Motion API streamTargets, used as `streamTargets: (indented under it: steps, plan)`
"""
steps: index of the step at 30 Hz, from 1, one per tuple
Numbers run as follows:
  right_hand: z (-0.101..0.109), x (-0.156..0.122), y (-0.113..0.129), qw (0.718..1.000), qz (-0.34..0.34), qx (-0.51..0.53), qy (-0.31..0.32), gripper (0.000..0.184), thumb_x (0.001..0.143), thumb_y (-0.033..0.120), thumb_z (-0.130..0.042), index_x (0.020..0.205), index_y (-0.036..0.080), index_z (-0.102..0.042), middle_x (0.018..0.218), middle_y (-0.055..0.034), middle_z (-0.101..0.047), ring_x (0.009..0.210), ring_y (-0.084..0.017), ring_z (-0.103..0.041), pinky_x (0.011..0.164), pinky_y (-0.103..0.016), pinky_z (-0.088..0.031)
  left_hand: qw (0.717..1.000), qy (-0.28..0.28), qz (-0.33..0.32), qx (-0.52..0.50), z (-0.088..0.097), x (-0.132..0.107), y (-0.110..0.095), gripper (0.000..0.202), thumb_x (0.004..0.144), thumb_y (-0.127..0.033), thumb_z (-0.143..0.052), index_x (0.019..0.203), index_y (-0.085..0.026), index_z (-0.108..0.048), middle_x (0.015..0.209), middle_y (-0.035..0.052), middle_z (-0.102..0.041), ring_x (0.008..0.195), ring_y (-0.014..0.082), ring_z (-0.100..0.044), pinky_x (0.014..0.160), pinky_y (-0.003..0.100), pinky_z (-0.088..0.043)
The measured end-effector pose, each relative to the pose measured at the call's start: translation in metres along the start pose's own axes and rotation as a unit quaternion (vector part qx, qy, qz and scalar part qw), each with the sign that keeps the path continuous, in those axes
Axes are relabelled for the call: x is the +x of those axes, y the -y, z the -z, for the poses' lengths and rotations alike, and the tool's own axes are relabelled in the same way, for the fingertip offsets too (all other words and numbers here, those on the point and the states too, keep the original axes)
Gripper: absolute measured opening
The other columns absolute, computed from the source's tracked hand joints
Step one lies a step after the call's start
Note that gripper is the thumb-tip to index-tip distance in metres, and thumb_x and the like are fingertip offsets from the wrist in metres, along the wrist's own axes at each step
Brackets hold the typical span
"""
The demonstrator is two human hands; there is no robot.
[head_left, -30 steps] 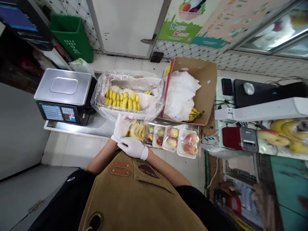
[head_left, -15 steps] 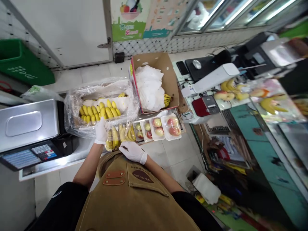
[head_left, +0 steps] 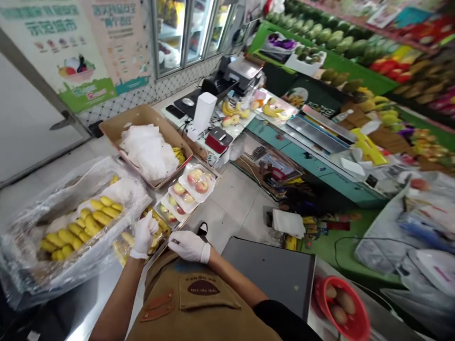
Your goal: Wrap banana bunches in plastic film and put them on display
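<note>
My left hand (head_left: 145, 235), in a white glove, is held closed above the wrapped bananas (head_left: 162, 228) on the counter's front edge. What its fingers hold, if anything, is too small to name. Close to my apron, my right hand (head_left: 189, 246) is gloved too, its fingers curled together, with a small dark spot showing at the fingertips. Beyond the hands lie several white trays of apple-like fruit (head_left: 184, 193) under film. On the left, a plastic-lined box (head_left: 137, 189) holds loose bananas (head_left: 93, 222).
A cardboard box (head_left: 110, 128) with white paper sheets (head_left: 151, 154) stands behind the trays. Further right are a desk with a card-reader-like device (head_left: 218, 138), a teal counter (head_left: 302, 151) and produce shelves. A red basket (head_left: 322, 308) of brown produce sits at lower right.
My view has swung to the right, bringing the produce shelves and red basket into sight. The scale has mostly left the picture. Both hands stay closed near the wrapped bananas.
</note>
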State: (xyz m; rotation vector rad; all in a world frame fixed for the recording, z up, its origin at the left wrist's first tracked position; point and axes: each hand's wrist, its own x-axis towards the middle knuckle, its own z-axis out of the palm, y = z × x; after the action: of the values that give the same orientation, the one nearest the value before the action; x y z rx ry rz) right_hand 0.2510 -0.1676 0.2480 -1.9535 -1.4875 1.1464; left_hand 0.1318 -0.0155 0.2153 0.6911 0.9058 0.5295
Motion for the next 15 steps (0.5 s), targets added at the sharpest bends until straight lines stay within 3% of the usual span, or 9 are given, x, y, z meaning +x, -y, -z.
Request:
streamTargets:
  steps: [6, 12, 15]
  plan:
    - [0.052, -0.051, -0.081, 0.998, 0.014, 0.044, -0.049, 0.017, 0.104, 0.028, -0.062, 0.098, 0.02, -0.076, 0.092, -0.0022, -0.077, 0.079, -0.015, -0.064, 0.075, -0.026, -0.043, 0.997, 0.029, -0.002, 0.065, -0.101, 0.018, 0.046, 0.085, 0.073, -0.072, -0.09, 0.059, -0.022, -0.023, 0.049, -0.0107, -0.02, 0.043, 0.0031, -0.017, 0.045, 0.021, -0.014]
    - [0.131, -0.126, -0.172, 0.989, -0.016, 0.06, -0.137, 0.02, 0.105, 0.032, -0.057, 0.102, 0.021, -0.073, 0.098, -0.0043, -0.076, 0.087, -0.019, -0.065, 0.082, -0.03, -0.046, 0.995, 0.084, 0.021, 0.04, -0.248, 0.034, 0.105, 0.083, 0.072, -0.066, -0.09, 0.062, -0.024, -0.018, 0.048, -0.0116, -0.017, 0.043, 0.0037, -0.014, 0.042, 0.021, -0.013]
    - [0.169, -0.162, -0.21, 0.973, -0.039, 0.123, -0.191, 0.025, 0.106, 0.037, -0.052, 0.098, 0.021, -0.07, 0.092, -0.0032, -0.074, 0.084, -0.018, -0.064, 0.08, -0.03, -0.047, 0.991, 0.123, 0.033, 0.045, -0.318, 0.036, 0.137, 0.078, 0.074, -0.062, -0.09, 0.065, -0.025, -0.022, 0.05, -0.0123, -0.019, 0.044, 0.004, -0.015, 0.043, 0.022, -0.013]
